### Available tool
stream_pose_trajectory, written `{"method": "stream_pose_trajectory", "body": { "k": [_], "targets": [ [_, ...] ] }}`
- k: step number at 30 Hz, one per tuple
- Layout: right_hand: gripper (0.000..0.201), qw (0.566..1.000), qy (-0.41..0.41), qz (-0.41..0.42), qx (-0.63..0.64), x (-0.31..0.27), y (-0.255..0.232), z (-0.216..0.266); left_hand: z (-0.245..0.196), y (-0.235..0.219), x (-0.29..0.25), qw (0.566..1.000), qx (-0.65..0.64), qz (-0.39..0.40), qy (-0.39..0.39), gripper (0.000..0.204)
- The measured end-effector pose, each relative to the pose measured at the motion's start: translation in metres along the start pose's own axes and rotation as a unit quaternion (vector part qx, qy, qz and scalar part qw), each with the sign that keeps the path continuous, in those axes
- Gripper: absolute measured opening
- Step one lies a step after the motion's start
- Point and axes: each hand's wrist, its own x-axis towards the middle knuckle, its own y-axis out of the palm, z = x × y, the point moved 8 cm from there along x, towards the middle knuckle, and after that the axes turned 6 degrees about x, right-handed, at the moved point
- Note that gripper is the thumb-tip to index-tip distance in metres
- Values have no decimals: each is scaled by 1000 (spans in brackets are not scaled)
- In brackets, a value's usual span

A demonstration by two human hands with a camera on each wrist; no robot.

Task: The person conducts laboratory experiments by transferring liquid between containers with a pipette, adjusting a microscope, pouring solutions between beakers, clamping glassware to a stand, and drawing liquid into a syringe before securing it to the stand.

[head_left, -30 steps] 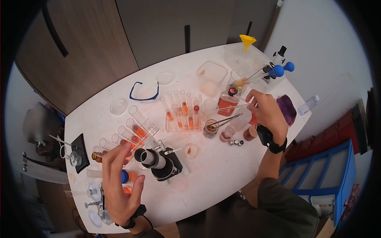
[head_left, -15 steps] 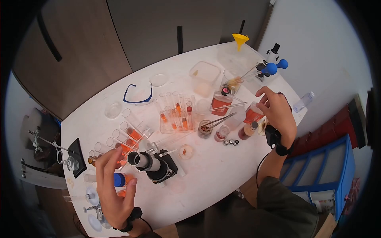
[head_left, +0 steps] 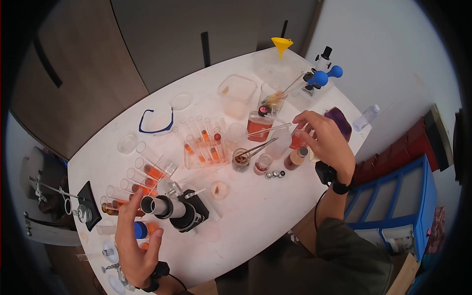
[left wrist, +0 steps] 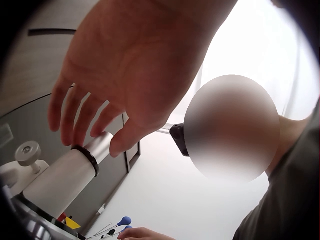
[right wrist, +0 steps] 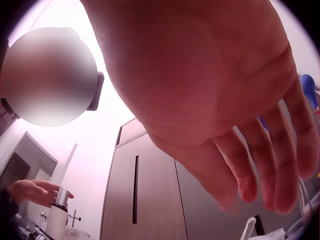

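Note:
My left hand hovers beside the microscope, thumb apart from bent fingers, with nothing held. In the left wrist view this hand is near the microscope's silver eyepiece, its fingers partly overlapping it. Over the right side of the table is my right hand, fingers loosely bent above a red-labelled bottle. Its fingertips are near the end of a thin rod; contact cannot be told. The right wrist view shows the right hand with hanging fingers and nothing between them.
Test tubes stand in a clear rack, with larger tubes left of it. Tweezers lean in a jar beside a small dish. Blue-framed goggles, a plastic tub and a yellow funnel are farther back.
The head view has turned, shifting the table's objects left. My right hand moved away from the thin rod's end, then came back near it. My left hand stays beside the microscope.

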Motion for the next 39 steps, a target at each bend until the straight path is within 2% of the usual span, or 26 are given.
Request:
{"method": "stream_pose_trajectory", "body": {
  "k": [5, 7, 9, 11, 12, 14, 15, 17, 20, 24, 27, 29, 30, 31, 33, 34, 36, 37, 38, 39],
  "targets": [
    [19, 998, 6, -3, 67, -1, -5, 8, 3, 2, 0, 1000, -3, -9, 2, 71],
    [17, 996, 13, -89, -7, -6, -34, -4, 6, 3, -1, 1000, 5, -3, -4, 71],
    [14, 986, 68, -148, -33, -15, -61, -49, 5, 3, 0, 1000, 1, 4, 8, 71],
    [16, 977, 131, -115, -122, -20, -77, -94, 2, 1, 1, 1000, -2, 11, 19, 71],
    [16, 977, 132, -116, -123, -17, -81, -113, 2, 1, 2, 1000, -4, 20, 11, 72],
    [21, 973, 164, 32, -161, -4, -62, -160, 3, 3, 2, 999, -9, 32, 6, 72],
    [21, 972, 167, 30, -163, 2, -59, -180, 4, 3, 2, 1000, -2, 27, 2, 72],
    [28, 963, 138, 174, -151, 10, -24, -218, 6, 4, 1, 1000, 2, 22, -2, 72],
    [35, 956, 178, 212, -99, 5, -5, -261, 6, 2, 0, 1000, 2, 20, -7, 71],
    [37, 949, 153, 247, -123, 2, 12, -285, 6, 4, -1, 999, 2, 36, -9, 69],
    [40, 950, 148, 244, -130, -2, 21, -291, 9, 4, -3, 999, 4, 38, 10, 70],
    [42, 940, 175, 247, -158, -4, 25, -294, 13, 5, -7, 999, 8, 44, 20, 70],
    [35, 950, 113, 225, -182, -4, 22, -290, 17, 6, -11, 999, 14, 38, 18, 70],
    [35, 951, 110, 226, -183, -5, 16, -290, 18, 4, -12, 999, 20, 31, 17, 71],
    [26, 963, 143, 172, -152, -7, -10, -290, 13, 3, -9, 999, 21, 43, 10, 70],
    [19, 966, 159, 102, -176, -11, -31, -282, 11, 4, -7, 998, 22, 58, 5, 69],
    [16, 956, 215, 54, -190, -23, -63, -265, 9, 3, -5, 998, 11, 53, 14, 70],
    [15, 958, 196, 31, -206, -29, -76, -248, 8, 2, -3, 998, 0, 51, 24, 72],
    [15, 959, 194, 4, -209, -37, -88, -210, 7, 0, -2, 999, 5, 45, 19, 72],
    [14, 971, 141, -19, -194, -42, -97, -177, 3, 0, 0, 998, 7, 46, 34, 72]
  ]
}}
